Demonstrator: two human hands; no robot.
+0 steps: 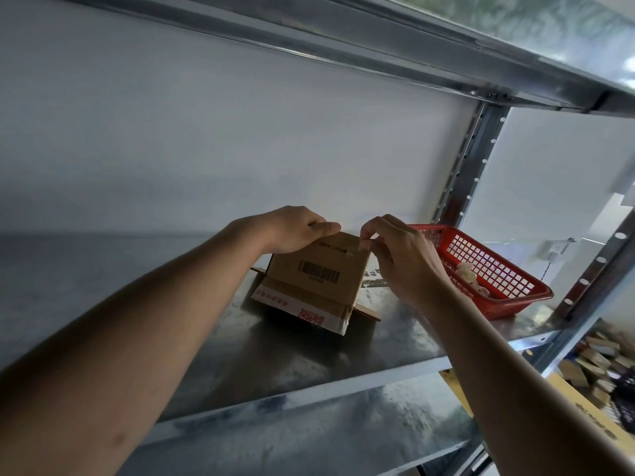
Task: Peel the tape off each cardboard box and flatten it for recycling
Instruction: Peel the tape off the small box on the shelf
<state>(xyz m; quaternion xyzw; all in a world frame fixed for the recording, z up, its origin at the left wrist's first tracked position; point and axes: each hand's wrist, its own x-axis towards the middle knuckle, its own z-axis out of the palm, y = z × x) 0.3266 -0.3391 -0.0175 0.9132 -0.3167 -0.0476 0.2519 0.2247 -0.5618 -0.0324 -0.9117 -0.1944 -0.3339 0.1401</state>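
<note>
A small brown cardboard box (316,280) with a barcode and a white-and-red printed tape strip along its lower edge stands tilted on a metal shelf (309,359). My left hand (292,230) grips the box's top left edge, thumb over the front face. At the box's top right corner my right hand (398,255) pinches something thin between thumb and fingers, apparently a tape end; the tape itself is hard to make out. A flattened piece of cardboard lies under the box.
A red plastic basket (508,269) holding some pale scraps sits on the shelf just right of my right hand. A perforated steel upright (470,166) rises behind it. Another shelf runs overhead. Lower right, several cardboard boxes (598,365) lie on the floor.
</note>
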